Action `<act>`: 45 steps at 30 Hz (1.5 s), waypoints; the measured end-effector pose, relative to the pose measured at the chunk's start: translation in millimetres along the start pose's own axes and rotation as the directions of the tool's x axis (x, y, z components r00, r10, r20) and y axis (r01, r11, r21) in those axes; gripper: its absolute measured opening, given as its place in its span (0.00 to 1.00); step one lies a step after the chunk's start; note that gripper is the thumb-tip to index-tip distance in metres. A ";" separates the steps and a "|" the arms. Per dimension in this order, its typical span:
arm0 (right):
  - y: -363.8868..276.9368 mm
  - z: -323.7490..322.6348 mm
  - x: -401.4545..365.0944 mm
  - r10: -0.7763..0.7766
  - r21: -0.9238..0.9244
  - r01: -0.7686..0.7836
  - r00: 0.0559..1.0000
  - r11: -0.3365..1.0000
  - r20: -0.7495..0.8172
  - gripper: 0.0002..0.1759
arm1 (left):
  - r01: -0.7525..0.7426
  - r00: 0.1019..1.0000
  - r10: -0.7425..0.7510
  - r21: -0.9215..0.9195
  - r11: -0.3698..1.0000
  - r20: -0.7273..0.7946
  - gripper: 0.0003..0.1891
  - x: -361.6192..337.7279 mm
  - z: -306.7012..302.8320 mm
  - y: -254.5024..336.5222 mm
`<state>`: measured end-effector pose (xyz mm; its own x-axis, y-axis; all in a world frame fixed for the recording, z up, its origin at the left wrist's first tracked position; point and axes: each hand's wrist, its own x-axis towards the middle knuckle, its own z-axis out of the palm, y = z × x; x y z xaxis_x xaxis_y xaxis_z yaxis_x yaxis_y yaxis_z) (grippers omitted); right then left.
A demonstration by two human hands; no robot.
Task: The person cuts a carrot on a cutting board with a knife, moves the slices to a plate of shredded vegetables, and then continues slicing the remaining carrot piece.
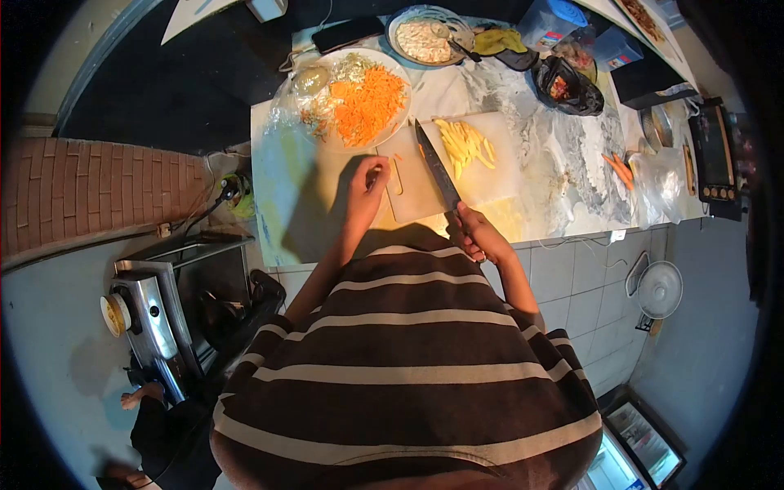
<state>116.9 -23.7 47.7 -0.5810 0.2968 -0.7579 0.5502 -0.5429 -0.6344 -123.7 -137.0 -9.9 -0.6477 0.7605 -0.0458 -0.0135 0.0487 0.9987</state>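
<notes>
My right hand (pixel 482 232) grips the handle of a large dark-bladed knife (pixel 437 166), its tip pointing away from me across the white cutting board (pixel 500 184). Just right of the blade lies a pile of pale yellow cut sticks (pixel 463 145). My left hand (pixel 369 184) is at the board's left edge with its fingers curled in; whatever is between them, if anything, is hidden. A few orange shreds lie near it on the board. Beyond that hand stands a large plate (pixel 402 124) heaped with grated orange carrot (pixel 369 102) and paler shreds.
A bowl of creamy mixture (pixel 425 41) with a spoon stands at the back. A black plastic bag (pixel 581 94), carrots (pixel 619 170) and a clear bag (pixel 656 188) lie to the right. Another person's hand (pixel 143 396) is near the stove (pixel 155 318) at lower left.
</notes>
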 end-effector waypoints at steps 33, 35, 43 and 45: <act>-102.0 20.1 55.4 0.042 0.158 -0.076 0.977 0.984 0.209 0.27 | 0.115 0.989 -0.093 -0.195 0.974 0.119 0.10 151.8 -38.2 22.0; -105.5 18.6 57.6 0.052 0.163 -0.082 0.981 0.983 0.185 0.27 | 0.068 0.993 -0.042 -0.232 0.970 0.114 0.09 162.7 -38.7 14.0; -102.4 13.3 59.0 0.070 0.205 -0.113 0.976 0.972 0.205 0.27 | 0.055 0.993 -0.041 -0.130 0.990 0.110 0.11 168.9 -39.3 20.2; -99.1 12.7 58.7 0.062 0.224 -0.112 0.974 0.968 0.219 0.27 | 0.066 0.993 -0.051 -0.141 0.988 0.107 0.12 168.5 -40.4 22.0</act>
<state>20.7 37.6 68.0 -0.6630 0.0829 -0.7440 0.4634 -0.7352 -0.4948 -263.8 -34.0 5.2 -0.5612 0.8218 -0.0989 -0.1636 0.0070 0.9865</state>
